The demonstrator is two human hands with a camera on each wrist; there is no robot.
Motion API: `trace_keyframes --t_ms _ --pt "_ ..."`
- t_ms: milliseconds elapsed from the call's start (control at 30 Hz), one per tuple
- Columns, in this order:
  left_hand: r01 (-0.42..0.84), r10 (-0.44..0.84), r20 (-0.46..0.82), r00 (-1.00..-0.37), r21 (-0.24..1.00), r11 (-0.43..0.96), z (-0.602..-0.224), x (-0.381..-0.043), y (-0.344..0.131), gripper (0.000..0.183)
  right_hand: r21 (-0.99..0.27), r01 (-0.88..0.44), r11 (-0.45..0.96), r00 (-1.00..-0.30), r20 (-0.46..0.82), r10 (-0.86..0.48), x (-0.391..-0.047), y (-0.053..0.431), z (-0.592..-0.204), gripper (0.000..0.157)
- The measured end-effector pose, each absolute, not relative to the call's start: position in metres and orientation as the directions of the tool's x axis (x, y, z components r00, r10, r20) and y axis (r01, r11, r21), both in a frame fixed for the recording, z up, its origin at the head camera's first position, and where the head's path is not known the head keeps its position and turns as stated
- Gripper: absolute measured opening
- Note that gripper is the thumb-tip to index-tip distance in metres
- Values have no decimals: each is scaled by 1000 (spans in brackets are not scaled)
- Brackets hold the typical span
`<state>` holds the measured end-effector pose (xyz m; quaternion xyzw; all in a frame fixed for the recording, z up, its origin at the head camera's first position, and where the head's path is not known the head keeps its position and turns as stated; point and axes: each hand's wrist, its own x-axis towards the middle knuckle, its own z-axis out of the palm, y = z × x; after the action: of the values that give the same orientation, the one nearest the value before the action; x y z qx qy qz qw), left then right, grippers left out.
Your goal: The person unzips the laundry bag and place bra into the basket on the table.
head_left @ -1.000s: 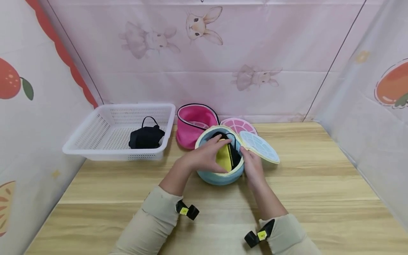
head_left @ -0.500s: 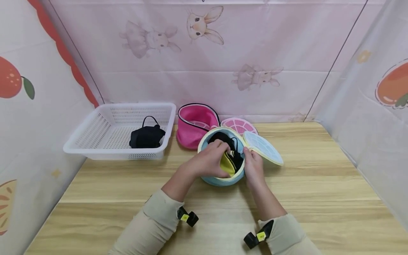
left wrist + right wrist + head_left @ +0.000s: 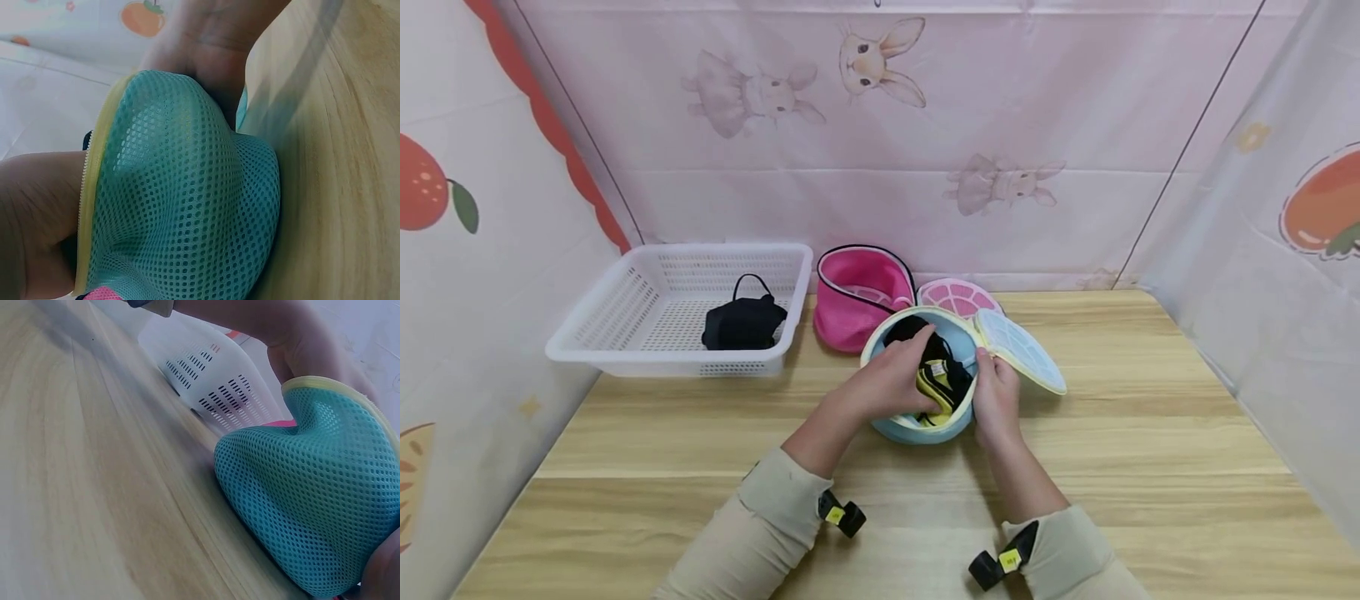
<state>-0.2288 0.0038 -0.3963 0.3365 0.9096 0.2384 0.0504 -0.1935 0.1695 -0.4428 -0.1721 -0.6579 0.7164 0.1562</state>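
Note:
A round blue mesh laundry bag (image 3: 917,433) with a yellow zip edge stands unzipped on the table, its lid (image 3: 1021,350) folded out to the right. My left hand (image 3: 887,375) reaches into it and holds a yellow-and-black folded garment (image 3: 936,387) between thumb and fingers; a white label shows on the cloth. More black cloth (image 3: 907,327) lies deeper in the bag. My right hand (image 3: 998,396) pinches the bag's rim beside the lid hinge. In the left wrist view the mesh wall (image 3: 187,187) hides the left fingers.
A white perforated basket (image 3: 587,360) at the left holds a black folded garment (image 3: 745,323) with a thin strap loop. An open pink mesh bag (image 3: 842,321) stands behind the blue one, its pink lid (image 3: 958,293) lying to the right. A cloth backdrop (image 3: 880,208) rises behind.
My left hand has pushed the yellow-and-black garment lower into the blue bag, and the cloth has crumpled so its label shows. The right hand keeps its pinch on the rim.

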Motion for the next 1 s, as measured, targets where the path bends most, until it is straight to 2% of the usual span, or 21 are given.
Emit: trace_keyframes --t_ms 233,467,633,733,833,1000 --pt "645 650 131 -748 372 667 -400 -227 2 57 -996 8 -93 -887 -50 460 -194 169 -442 39" --pt "689 680 159 -716 318 651 -401 -227 2 44 -995 2 -99 -881 -49 471 -194 169 -444 35" --pt "689 695 137 -706 360 629 -401 -228 3 30 -995 2 -100 -881 -49 470 -194 169 -445 36" --pt "662 682 115 -722 400 633 -402 -228 3 32 -994 -3 -106 -878 -48 476 -194 169 -445 36" --pt "646 678 84 -731 405 647 -401 -228 5 45 -995 -9 -103 -873 -43 486 -194 168 -446 38" --pt "691 739 -31 -673 328 644 -400 -227 7 59 -995 -21 -93 -865 -29 501 -192 166 -446 41"
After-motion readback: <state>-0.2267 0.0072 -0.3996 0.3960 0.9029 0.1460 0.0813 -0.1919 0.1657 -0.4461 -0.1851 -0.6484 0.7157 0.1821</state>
